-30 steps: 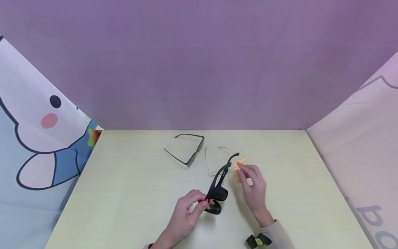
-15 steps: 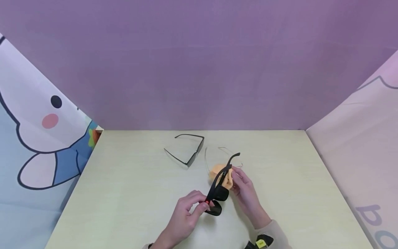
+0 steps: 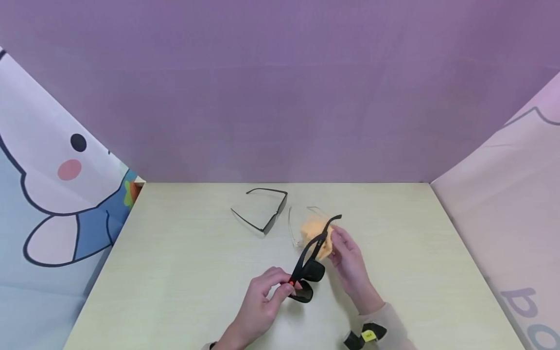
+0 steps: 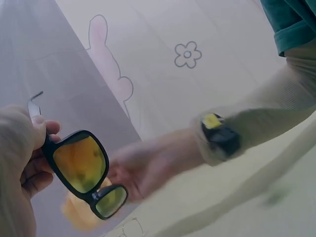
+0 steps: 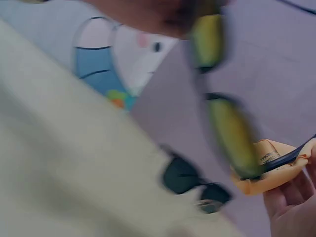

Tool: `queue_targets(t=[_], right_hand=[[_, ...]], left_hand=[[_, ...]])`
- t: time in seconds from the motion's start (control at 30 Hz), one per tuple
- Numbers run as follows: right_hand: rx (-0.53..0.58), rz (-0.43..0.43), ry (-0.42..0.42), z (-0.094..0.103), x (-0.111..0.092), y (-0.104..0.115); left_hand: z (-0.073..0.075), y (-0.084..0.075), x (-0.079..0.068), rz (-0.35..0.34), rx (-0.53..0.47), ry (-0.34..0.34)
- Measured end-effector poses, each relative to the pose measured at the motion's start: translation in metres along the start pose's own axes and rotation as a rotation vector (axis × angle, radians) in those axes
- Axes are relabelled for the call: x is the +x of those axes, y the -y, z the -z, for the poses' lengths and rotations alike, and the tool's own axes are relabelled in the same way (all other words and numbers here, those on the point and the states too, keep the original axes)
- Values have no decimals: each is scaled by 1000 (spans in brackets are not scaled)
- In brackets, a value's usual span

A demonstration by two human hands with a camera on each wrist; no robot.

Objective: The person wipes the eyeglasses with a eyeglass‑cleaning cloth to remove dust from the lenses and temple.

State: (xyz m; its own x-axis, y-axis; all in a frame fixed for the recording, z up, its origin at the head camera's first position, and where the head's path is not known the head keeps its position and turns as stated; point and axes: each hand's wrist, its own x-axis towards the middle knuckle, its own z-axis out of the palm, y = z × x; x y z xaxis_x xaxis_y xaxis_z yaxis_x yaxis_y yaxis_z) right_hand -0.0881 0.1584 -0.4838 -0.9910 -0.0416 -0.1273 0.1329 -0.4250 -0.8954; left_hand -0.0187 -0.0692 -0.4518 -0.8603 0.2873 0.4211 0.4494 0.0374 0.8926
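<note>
While the left hand (image 3: 260, 304) pinches a chunky black pair of sunglasses (image 3: 313, 270) at 1 front corner, thumb and fingers closed right by the little red spot, the right hand (image 3: 350, 265) has its fingers curled on an orange cloth (image 3: 311, 234); going by the right wrist view, that cloth is cupped around 1 of the temple arms. In the head view the black pair hangs above the table (image 3: 175, 272) between the 2 hands, left hand at 8 o'clock from it, right hand at about 3; its lenses sit at the low end and both arms stick out toward 1 o'clock; from the wrist cameras those lenses look yellow-orange, kinda blurry from the right one.

2 more pairs are on the table: slim dark sunglasses (image 3: 270, 224) at 11 o'clock from the held pair, arms unfolded, and thin wire glasses (image 3: 290, 228) near 12 o'clock, partly hidden behind the cloth; purple fabric (image 3: 280, 97) fills 12 o'clock, and a cartoon print (image 3: 48, 189) is over at 9; the right sleeve (image 3: 389, 324) has a black gadget (image 3: 355, 340) with a yellow label strapped on.
</note>
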Motion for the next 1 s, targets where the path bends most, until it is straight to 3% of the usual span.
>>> queue_targets(t=[0.1,0.17,0.4,0.5,0.57,0.73,0.8,1.0], right_hand=[[-61,-82,-34,-2,-5,-10],[-71,-82,-50,-3,-5,-11],[52,91,-36,-5,2,18],[68,119,-30,-7,3,16],[34,89,-26,-8,2,8],[-73,-85,-47,-8,-4,-10],[-73,-104,-60,-8,-5,-10],[45,84,-18,-7,4,11]], left_hand=[[1,0,1,-20,19,-4],[1,0,2,-15,30,-5],[-2,1,0,-46,39,-15],[-2,1,-1,-49,27,-13],[-1,1,-2,-46,21,-11],[0,0,-2,-29,24,-4],[0,0,-2,-32,25,-2],[-1,0,-1,-39,16,-6]])
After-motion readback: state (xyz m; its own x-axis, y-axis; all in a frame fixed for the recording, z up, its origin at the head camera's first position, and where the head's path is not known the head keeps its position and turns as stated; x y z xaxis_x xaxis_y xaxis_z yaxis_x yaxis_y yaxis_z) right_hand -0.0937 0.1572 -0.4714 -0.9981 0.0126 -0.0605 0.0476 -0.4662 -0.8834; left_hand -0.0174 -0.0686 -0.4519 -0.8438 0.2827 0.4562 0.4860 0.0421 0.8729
